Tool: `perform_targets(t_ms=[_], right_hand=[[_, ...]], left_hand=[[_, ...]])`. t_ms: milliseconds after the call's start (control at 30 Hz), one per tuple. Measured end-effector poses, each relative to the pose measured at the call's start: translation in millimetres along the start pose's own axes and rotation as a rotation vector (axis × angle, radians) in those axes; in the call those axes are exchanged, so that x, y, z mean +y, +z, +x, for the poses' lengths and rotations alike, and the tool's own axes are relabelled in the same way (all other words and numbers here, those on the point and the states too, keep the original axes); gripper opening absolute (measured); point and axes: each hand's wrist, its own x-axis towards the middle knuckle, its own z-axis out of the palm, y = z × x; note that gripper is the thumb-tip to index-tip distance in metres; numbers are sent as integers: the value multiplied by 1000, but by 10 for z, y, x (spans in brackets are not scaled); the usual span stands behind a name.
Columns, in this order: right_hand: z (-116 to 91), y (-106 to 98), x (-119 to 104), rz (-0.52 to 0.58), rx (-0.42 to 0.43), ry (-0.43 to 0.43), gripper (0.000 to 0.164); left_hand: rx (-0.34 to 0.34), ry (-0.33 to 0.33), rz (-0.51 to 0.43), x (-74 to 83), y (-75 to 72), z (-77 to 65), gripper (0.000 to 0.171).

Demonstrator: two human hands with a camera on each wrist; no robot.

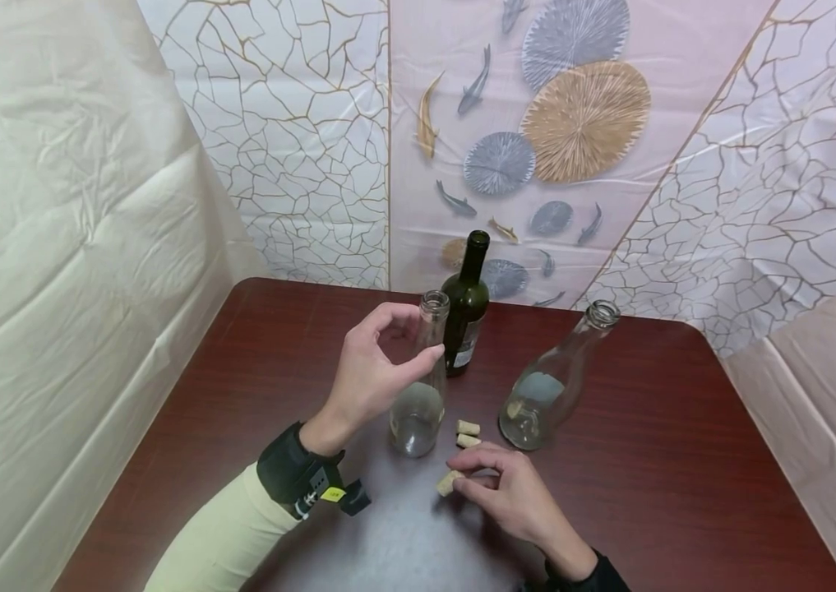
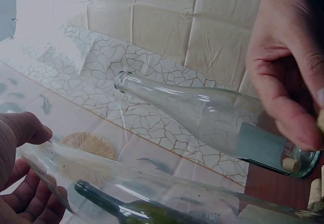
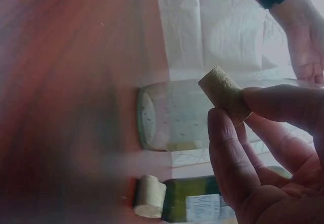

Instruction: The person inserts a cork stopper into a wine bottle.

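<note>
My left hand [image 1: 369,366] holds a clear glass bottle [image 1: 415,423] around its neck, thumb in front and fingers behind. The bottle stands upright on the table, its mouth uncovered. In my right hand [image 1: 517,497], a tan cork [image 3: 223,93] is pinched between thumb and fingers, just above the tabletop and to the right of that bottle's base. Two more corks lie close together beyond this hand, the farther cork [image 1: 468,427] and the nearer cork [image 1: 468,441]. A second clear bottle [image 1: 561,370] stands to the right; a cork [image 2: 291,164] shows through its glass near the base.
Behind the held bottle stands a dark green wine bottle [image 1: 465,308] with a pale label, partly covered by it. The dark red-brown table [image 1: 647,460] carries everything. Patterned cloth [image 1: 314,164] hangs along the back, and plain cream cloth [image 1: 92,205] hangs at the left.
</note>
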Motion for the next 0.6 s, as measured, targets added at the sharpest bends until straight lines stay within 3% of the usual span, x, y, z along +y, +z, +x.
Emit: perform_targets(t_ms=[333, 600], right_hand=[[142, -236, -268, -215, 101, -130, 20], [273, -377, -579, -340, 117, -224, 24]], left_hand=[[-2, 16, -12, -49, 12, -40, 36], [16, 18, -5, -68, 25, -68, 37]])
